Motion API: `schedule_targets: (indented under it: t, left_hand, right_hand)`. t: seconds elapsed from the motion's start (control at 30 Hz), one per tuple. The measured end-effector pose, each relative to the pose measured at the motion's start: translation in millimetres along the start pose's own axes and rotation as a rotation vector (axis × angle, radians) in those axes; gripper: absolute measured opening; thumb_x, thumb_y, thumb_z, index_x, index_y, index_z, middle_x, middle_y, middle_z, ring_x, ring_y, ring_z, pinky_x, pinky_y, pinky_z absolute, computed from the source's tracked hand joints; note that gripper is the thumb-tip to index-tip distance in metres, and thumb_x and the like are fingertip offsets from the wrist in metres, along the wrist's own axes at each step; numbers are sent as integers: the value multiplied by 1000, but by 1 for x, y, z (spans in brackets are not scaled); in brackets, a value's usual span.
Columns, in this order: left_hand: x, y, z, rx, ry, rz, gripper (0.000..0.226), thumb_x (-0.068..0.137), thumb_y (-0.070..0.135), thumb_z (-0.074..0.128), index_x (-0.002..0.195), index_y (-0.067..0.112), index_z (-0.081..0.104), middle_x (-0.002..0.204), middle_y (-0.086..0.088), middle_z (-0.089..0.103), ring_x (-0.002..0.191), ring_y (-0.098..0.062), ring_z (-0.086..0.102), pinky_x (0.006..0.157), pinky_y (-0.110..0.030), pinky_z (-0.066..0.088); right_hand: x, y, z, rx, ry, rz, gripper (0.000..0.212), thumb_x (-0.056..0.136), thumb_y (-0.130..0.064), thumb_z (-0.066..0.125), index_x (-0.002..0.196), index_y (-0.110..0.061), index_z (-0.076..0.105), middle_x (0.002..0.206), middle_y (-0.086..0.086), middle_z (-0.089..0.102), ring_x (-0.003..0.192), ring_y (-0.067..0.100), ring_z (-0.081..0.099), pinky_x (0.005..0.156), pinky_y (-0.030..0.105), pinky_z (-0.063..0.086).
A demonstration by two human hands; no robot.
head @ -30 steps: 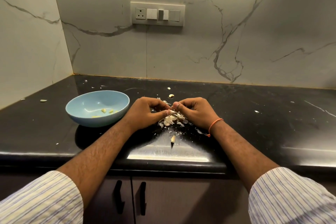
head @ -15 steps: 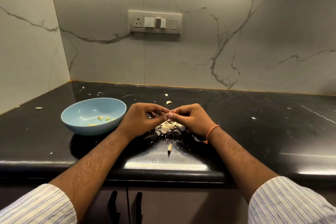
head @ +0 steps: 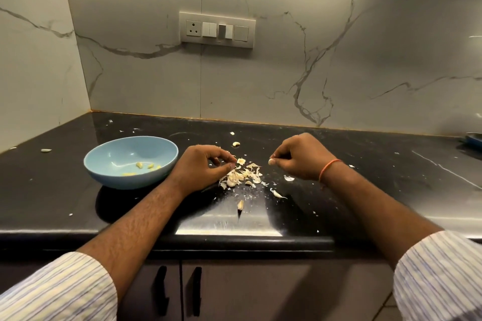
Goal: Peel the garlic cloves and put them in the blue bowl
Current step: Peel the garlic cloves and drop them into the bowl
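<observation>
The right hand (head: 303, 157) pinches a small white garlic clove (head: 271, 161) in its grip, up off the black counter (head: 365, 190). The left hand (head: 202, 165) rests on the counter with curled fingers; I cannot tell if its grip holds anything. Between the two hands lies a pile of garlic skins (head: 242, 177). The blue bowl (head: 131, 161) sits just left of the left hand, with a few peeled pieces (head: 147, 165) inside.

One blue bowl (head: 109, 164); three peeled cloves (head: 147, 166) inside; two hands (head: 200, 164).
</observation>
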State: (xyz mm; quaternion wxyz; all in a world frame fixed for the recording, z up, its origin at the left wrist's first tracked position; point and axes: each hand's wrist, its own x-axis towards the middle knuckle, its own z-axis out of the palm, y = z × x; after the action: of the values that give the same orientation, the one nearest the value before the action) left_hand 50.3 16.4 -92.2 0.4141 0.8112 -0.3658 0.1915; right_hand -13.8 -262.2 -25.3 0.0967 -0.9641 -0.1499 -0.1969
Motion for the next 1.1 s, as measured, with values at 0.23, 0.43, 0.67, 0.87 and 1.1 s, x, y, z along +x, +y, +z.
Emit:
schedule_targets:
  t: [0.23, 0.43, 0.67, 0.87, 1.1]
  left_hand:
    - [-1, 0, 1, 4, -3, -19, 11, 88, 32, 85, 99, 33, 83, 93, 22, 78, 86, -9, 74, 79, -40, 63]
    - [-1, 1, 1, 13, 4, -17, 12, 88, 32, 84, 100, 34, 83, 95, 22, 78, 86, -7, 74, 80, -39, 64]
    - [-3, 9, 2, -36, 12, 16, 36, 87, 38, 85, 120, 27, 77, 96, 19, 79, 80, -13, 73, 75, -30, 63]
    - [-3, 12, -1, -20, 39, 22, 30, 89, 42, 82, 115, 29, 82, 93, 18, 79, 77, -10, 73, 70, -30, 61]
    - [-1, 13, -2, -38, 7, 2, 30, 93, 43, 75, 115, 24, 82, 96, 12, 81, 88, -3, 77, 81, -38, 63]
  right_hand:
    - [5, -8, 3, -303, -42, -138, 18, 95, -27, 69, 92, -19, 84, 91, 0, 82, 83, 23, 75, 79, 32, 58]
    - [7, -11, 15, -291, -103, -144, 16, 95, -29, 71, 94, -21, 85, 92, -1, 81, 85, 22, 75, 79, 31, 58]
    - [8, -33, 32, 305, 111, -61, 11, 95, -29, 78, 98, -21, 85, 76, -14, 75, 67, -6, 66, 63, 10, 46]
    - [15, -42, 56, 368, 144, -132, 10, 96, -23, 75, 98, -17, 83, 83, -6, 77, 75, 9, 70, 71, 33, 58]
    - [21, -35, 73, 210, 217, -252, 21, 100, -29, 65, 97, -12, 78, 88, 2, 75, 78, 20, 68, 71, 39, 57]
